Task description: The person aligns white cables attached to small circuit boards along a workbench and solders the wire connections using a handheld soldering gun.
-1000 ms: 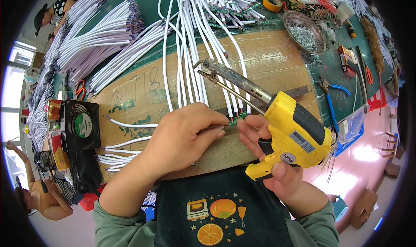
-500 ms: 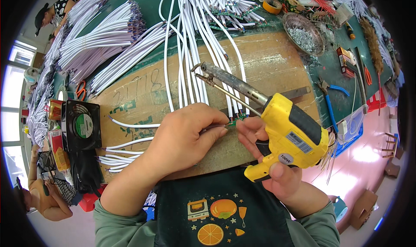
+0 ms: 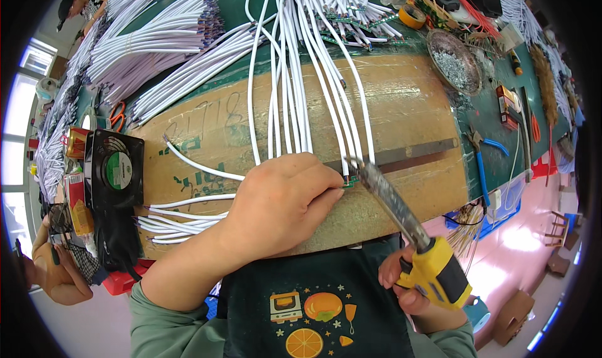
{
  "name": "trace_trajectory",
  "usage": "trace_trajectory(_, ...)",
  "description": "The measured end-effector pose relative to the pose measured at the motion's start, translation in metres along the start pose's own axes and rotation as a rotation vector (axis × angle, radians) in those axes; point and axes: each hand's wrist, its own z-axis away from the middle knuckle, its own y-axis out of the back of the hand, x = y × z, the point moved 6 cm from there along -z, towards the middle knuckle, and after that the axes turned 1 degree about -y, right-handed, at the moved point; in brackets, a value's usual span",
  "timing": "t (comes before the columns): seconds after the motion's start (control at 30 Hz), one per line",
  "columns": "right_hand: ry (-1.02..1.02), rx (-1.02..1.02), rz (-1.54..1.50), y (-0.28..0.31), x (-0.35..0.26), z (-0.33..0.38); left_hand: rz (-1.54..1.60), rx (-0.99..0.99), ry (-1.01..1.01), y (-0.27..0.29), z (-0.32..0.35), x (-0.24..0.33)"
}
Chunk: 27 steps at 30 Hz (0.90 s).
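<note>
My left hand (image 3: pixel 285 201) is closed in a pinch at the middle of the board. A white cable (image 3: pixel 204 168) runs under it from the left, and the fingertips touch a small green circuit board (image 3: pixel 351 181). Several white cables (image 3: pixel 335 122) come down from the far side to that circuit board. My right hand (image 3: pixel 401 286) grips a yellow and black soldering gun (image 3: pixel 442 273). Its long metal barrel (image 3: pixel 398 207) slants up and left, with the tip just above the circuit board, by the cable ends. Whether the tip touches them I cannot tell.
A brown work board (image 3: pixel 414 94) lies on the green table, with a dark metal strip (image 3: pixel 414 149). Around it are bundled white cables (image 3: pixel 157 38), a black fan (image 3: pixel 116 170), a metal dish of shiny bits (image 3: pixel 454 63) and blue-handled pliers (image 3: pixel 481 170). Another person (image 3: pixel 63 270) is at the left.
My right hand has lowered and turned the soldering gun, bringing its tip down to the circuit board. My left hand stays pinched, slightly farther right in view.
</note>
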Motion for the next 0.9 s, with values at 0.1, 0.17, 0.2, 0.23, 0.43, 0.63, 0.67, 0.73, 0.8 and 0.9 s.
trace_trajectory(0.1,0.064,0.011,0.012,0.014,0.018,0.016,-0.003,0.018,-0.015,-0.001,-0.001,0.001)
trace_trajectory(0.17,0.068,0.033,-0.008,0.013,0.02,0.018,0.002,0.03,-0.017,-0.001,0.0,0.0)
trace_trajectory(0.2,0.076,0.058,-0.031,0.013,0.021,0.019,-0.003,0.031,-0.022,-0.001,0.0,0.0)
trace_trajectory(0.23,0.059,0.093,-0.047,0.013,0.022,0.019,-0.009,0.03,-0.027,-0.001,0.0,0.0)
trace_trajectory(0.43,0.025,0.117,-0.038,0.013,0.024,0.018,-0.023,0.04,-0.036,-0.002,0.0,0.001)
trace_trajectory(0.63,0.019,0.158,-0.073,0.012,0.023,0.017,0.007,0.057,-0.033,-0.002,0.0,0.0)
trace_trajectory(0.67,0.019,0.159,-0.074,0.01,0.021,0.016,0.007,0.056,-0.033,-0.003,0.0,0.0)
trace_trajectory(0.73,0.002,0.153,-0.091,0.008,0.019,0.014,0.018,0.06,-0.033,-0.003,0.0,0.0)
trace_trajectory(0.8,0.017,0.116,-0.07,0.012,0.022,0.015,0.016,0.059,-0.035,-0.002,-0.001,0.0)
trace_trajectory(0.9,0.048,0.111,-0.097,0.012,0.026,0.019,0.016,0.057,-0.036,-0.002,-0.001,0.001)
